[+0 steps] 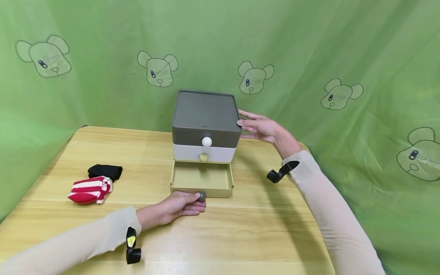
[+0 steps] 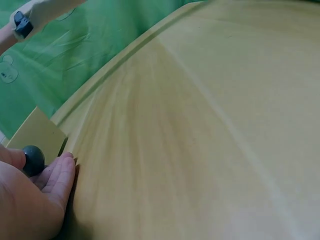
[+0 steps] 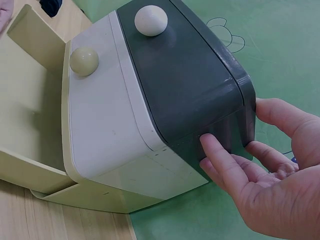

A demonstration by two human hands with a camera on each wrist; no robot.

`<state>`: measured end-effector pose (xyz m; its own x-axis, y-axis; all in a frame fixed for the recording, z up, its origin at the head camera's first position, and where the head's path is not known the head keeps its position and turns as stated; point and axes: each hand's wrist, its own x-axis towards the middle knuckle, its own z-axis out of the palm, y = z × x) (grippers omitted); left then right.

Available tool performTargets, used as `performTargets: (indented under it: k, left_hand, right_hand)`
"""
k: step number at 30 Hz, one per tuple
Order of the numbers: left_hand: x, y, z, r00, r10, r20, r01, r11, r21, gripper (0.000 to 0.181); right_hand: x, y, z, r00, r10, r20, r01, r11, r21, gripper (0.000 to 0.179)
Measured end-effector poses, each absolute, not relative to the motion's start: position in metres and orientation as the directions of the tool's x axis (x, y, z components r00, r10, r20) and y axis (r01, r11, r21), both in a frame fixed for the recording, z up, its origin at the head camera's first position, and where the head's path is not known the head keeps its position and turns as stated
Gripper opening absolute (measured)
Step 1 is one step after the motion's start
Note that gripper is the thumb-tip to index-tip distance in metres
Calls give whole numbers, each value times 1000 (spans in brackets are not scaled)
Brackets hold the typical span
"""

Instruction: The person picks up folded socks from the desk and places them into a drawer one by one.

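Note:
A three-tier drawer box (image 1: pixel 207 110) stands at the back of the table, with a dark grey top tier, a white middle one and a beige bottom one. Its beige bottom drawer (image 1: pixel 203 176) is pulled out, and nothing lies in it. My left hand (image 1: pixel 173 208) pinches that drawer's dark grey round knob (image 1: pixel 202 196) between thumb and fingers. My right hand (image 1: pixel 260 128) touches the box's right side with spread fingers, the thumb at the top edge. In the right wrist view its fingertips (image 3: pixel 209 141) rest on the dark grey side wall.
Left of the box lie a folded black cloth (image 1: pixel 105 171) and a red-and-white striped cloth item (image 1: pixel 90 190), touching or nearly so. Behind the wooden table (image 1: pixel 258 236) hangs a green curtain (image 1: pixel 206 38) with bear-head drawings.

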<state>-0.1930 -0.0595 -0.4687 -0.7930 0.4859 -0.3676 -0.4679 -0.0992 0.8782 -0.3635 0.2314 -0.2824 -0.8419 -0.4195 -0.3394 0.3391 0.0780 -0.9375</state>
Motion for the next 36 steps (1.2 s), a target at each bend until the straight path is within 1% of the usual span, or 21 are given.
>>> performTargets:
  k: [9,19,23,26,29,33,36]
  left_hand:
    - [-177,-58,-466,-798,484,-359,-460,-106,881,47]
    - [-173,-59,-466,-795,488,-360,-461,-100,882,45]
    - [-174,-61,-465,-786,494,-371,-462,-71,884,44]
    - [-176,-67,-462,-773,507,-382,-450,-13,893,43]
    - [-180,-79,-453,-738,555,-383,-385,118,915,39]
    - [-183,-101,-428,-665,649,-368,-211,310,927,32]
    - [-186,-118,-407,-627,700,-344,-97,368,925,30]
  right_hand:
    - [-365,231,-283,-843,-417,-341,343,72,-937,69]
    - [-364,231,-283,-842,-417,-341,346,66,-936,69]
    - [-364,231,-283,-846,-413,-339,343,66,-937,68]
    - [-364,231,-282,-846,-411,-339,342,68,-937,69]
    - [-364,230,-282,-846,-412,-338,343,66,-937,69]
    - [-364,230,-282,-845,-412,-341,346,63,-936,70]
    - [-364,231,-282,-843,-414,-344,351,63,-934,70]
